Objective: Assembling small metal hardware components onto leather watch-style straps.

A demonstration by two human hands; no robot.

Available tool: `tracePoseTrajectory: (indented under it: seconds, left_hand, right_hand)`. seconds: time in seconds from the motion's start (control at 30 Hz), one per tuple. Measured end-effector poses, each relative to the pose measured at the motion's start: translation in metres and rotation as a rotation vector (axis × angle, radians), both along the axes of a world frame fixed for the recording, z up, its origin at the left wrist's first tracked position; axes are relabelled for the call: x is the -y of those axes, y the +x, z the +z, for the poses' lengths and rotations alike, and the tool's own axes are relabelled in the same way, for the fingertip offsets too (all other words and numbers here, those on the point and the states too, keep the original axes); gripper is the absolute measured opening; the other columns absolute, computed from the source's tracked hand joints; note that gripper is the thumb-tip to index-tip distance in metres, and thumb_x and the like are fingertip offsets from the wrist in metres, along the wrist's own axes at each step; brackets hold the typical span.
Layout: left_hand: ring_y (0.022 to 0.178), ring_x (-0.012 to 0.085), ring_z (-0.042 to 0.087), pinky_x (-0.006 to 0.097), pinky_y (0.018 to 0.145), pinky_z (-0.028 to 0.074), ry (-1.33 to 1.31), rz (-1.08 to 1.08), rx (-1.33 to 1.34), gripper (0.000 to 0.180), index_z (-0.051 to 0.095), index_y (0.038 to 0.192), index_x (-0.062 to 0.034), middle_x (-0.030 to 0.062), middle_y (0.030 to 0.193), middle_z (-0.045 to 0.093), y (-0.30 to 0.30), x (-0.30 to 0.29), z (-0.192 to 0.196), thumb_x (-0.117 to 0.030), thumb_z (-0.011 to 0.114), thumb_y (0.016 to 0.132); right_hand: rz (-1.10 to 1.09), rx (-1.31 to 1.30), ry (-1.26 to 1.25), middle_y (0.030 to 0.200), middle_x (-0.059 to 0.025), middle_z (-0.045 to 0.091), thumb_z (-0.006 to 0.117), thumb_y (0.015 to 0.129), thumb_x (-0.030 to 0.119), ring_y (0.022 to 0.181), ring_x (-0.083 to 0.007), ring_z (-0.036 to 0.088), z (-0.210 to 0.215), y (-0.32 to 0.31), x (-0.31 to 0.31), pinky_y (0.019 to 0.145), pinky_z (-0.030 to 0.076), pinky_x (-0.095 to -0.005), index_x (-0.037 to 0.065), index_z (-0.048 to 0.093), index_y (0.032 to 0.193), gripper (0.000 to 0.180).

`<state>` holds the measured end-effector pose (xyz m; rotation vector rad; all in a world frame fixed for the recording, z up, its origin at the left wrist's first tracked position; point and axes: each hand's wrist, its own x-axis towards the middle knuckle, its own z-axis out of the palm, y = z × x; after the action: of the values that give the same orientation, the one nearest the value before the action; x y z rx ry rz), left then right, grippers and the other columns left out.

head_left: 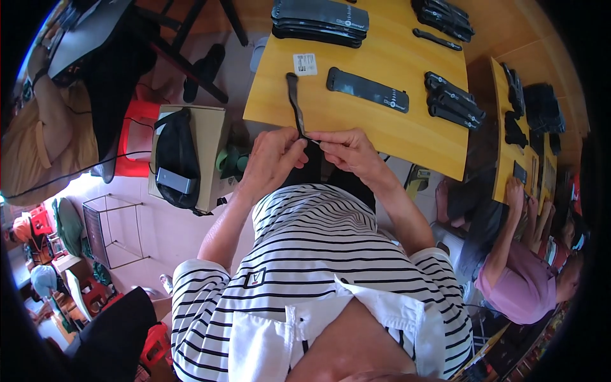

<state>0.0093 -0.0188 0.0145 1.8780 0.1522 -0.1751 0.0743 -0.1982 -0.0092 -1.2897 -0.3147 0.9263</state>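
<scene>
Just past the near edge of the yellow table, my left hand pinches the near end of a narrow dark strap. The strap's rounded far end lies on the tabletop. My right hand meets the left at that same end, its thumb and forefinger closed on something thin and pale, too small to name. A wide flat black strap with pale print lies beyond my right hand. Left of it is a small white printed label.
Stacked wide black straps sit at the table's far left; bundled straps and more black straps lie on the right. A cardboard box bearing a black bag stands left. People work at both sides, one in pink.
</scene>
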Motion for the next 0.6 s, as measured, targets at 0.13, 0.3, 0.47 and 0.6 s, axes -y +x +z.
tracePoseTrajectory:
  seconds: [0.13,0.3,0.47,0.6]
  left_hand:
    - [0.055,0.0204,0.063,0.030,0.053,0.047,-0.041,0.090,-0.037,0.022,0.055,0.077,0.0074,0.0154,0.060,0.061,-0.002,0.002,0.007,-0.012,0.050,0.085]
    - [0.052,0.0215,0.061,0.031,0.052,0.046,0.075,0.174,-0.001,0.020,0.055,0.075,0.0049,0.0131,0.056,0.059,-0.007,0.007,0.014,-0.012,0.050,0.083]
    - [0.051,0.0230,0.061,0.032,0.052,0.046,0.200,0.108,0.077,0.016,0.054,0.075,0.0027,0.0120,0.055,0.058,-0.016,0.005,0.024,-0.011,0.050,0.082]
    - [0.052,0.0172,0.060,0.027,0.051,0.046,0.152,-0.009,0.087,0.017,0.054,0.077,0.0043,0.0109,0.056,0.058,-0.020,0.003,0.039,-0.009,0.048,0.085]
  right_hand:
    - [0.002,-0.194,0.020,0.062,0.0044,0.044,0.051,0.090,0.007,0.050,-0.0014,0.034,0.005,0.000,0.001,0.041,0.023,-0.0152,-0.001,0.056,0.117,0.028]
    - [-0.061,0.205,0.001,0.063,0.0044,0.044,0.058,0.085,0.008,0.054,-0.0027,0.037,0.006,-0.007,-0.009,0.045,0.029,-0.0179,0.000,0.058,0.108,0.025]
    - [-0.115,0.518,-0.025,0.063,0.0023,0.047,0.062,0.081,0.009,0.057,-0.0070,0.042,0.017,-0.004,-0.022,0.051,0.035,-0.0222,0.001,0.057,0.088,0.012]
    - [0.031,0.928,-0.041,0.061,-0.0048,0.050,0.058,0.082,0.008,0.054,-0.0119,0.048,0.023,0.000,-0.018,0.048,0.036,-0.0260,0.001,0.053,0.081,0.008]
